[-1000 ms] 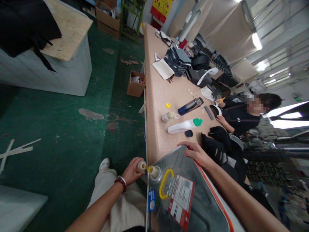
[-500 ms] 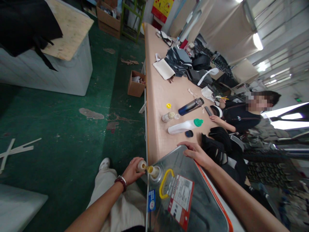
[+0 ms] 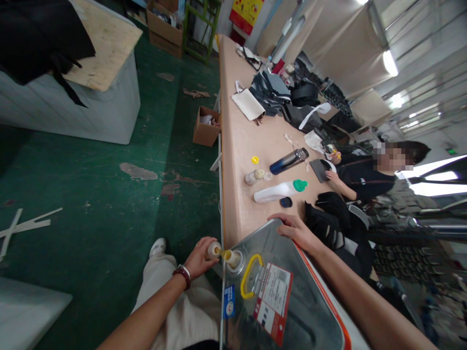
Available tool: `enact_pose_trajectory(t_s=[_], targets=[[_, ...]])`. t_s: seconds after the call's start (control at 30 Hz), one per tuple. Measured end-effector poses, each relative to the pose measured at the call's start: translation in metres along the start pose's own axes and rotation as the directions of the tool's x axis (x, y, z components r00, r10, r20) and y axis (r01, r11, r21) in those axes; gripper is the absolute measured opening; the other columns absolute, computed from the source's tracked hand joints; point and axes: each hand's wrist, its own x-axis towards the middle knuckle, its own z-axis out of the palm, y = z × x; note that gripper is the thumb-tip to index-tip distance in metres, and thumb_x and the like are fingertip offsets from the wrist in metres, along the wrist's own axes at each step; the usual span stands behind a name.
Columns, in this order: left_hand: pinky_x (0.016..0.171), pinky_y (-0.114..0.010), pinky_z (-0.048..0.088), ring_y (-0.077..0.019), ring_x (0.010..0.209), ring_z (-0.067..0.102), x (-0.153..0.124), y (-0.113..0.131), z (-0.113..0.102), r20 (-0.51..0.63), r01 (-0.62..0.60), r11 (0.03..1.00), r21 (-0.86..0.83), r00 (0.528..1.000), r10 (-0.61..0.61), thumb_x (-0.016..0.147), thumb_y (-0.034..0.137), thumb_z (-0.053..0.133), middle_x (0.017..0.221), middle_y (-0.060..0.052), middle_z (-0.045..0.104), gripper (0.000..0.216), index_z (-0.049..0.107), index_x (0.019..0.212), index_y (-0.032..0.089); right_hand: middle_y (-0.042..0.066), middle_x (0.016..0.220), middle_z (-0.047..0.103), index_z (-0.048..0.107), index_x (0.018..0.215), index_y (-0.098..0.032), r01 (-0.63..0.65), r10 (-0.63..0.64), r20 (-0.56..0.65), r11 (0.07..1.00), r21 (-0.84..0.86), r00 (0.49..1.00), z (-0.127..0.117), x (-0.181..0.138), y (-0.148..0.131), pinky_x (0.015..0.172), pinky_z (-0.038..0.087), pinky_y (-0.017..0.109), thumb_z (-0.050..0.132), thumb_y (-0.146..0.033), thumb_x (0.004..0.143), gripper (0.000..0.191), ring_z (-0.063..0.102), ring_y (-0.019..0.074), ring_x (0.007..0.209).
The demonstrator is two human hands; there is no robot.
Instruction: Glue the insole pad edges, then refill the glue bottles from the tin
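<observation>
A large silver metal can (image 3: 284, 301) with a yellow handle (image 3: 249, 275) lies tilted at the near end of the long tan table (image 3: 241, 146). My right hand (image 3: 294, 229) rests flat on the can's upper corner, fingers spread. My left hand (image 3: 200, 257) is closed around a small cream bottle (image 3: 213, 250), held mouth to mouth against the can's spout (image 3: 231, 257). A thin stream of yellowish liquid joins the spout and the bottle.
On the table lie a white bottle with a green cap (image 3: 279, 190), a blue-silver flask (image 3: 288, 161), a small jar (image 3: 253, 176), a yellow cap (image 3: 254, 159) and piles of dark fabric (image 3: 273, 90). A seated person (image 3: 365, 177) works at the right. A cardboard box (image 3: 205, 127) stands on the green floor.
My hands, the can and the small bottle stay in place. The person at the right has shifted their hands and moved a dark flat piece.
</observation>
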Motion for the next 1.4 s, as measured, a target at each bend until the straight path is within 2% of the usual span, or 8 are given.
enact_pose_trajectory(t_s=[0.4, 0.67, 1.4], targets=[[0.107, -0.045, 0.038, -0.0271, 0.119, 0.049, 0.0007, 0.0009, -0.0011, 0.004, -0.020, 1.000, 0.010, 1.000, 0.020, 0.069, 0.028, 0.073, 0.124, -0.012, 0.054, 0.056, 0.052, 0.120, 0.020, 0.000, 0.072, 0.058, 0.065, 0.106, -0.012, -0.006, 0.006, -0.003, 1.000, -0.004, 1.000, 0.0013, 0.0021, 0.0024, 0.056, 0.035, 0.026, 0.057, -0.023, 0.067, 0.041, 0.048, 0.0169, 0.064], [0.106, -0.045, 0.039, -0.0268, 0.118, 0.050, -0.0019, -0.0005, -0.0006, -0.014, -0.005, 1.000, -0.004, 1.000, 0.005, 0.067, 0.025, 0.073, 0.124, -0.010, 0.053, 0.056, 0.052, 0.119, 0.022, 0.000, 0.073, 0.058, 0.065, 0.104, -0.013, -0.004, 0.004, -0.002, 0.999, 0.033, 1.000, 0.0025, 0.0008, 0.0004, 0.055, 0.035, 0.025, 0.058, -0.023, 0.066, 0.040, 0.048, 0.0167, 0.065], [0.107, -0.044, 0.038, -0.0262, 0.119, 0.049, -0.0017, -0.0051, 0.0012, -0.002, -0.004, 1.000, -0.013, 1.000, 0.004, 0.066, 0.023, 0.072, 0.124, -0.009, 0.052, 0.058, 0.051, 0.120, 0.023, 0.001, 0.074, 0.059, 0.064, 0.105, -0.013, -0.014, 0.014, 0.003, 1.000, 0.005, 1.000, 0.0021, 0.0028, 0.0019, 0.056, 0.037, 0.026, 0.057, -0.023, 0.066, 0.041, 0.050, 0.0174, 0.065]])
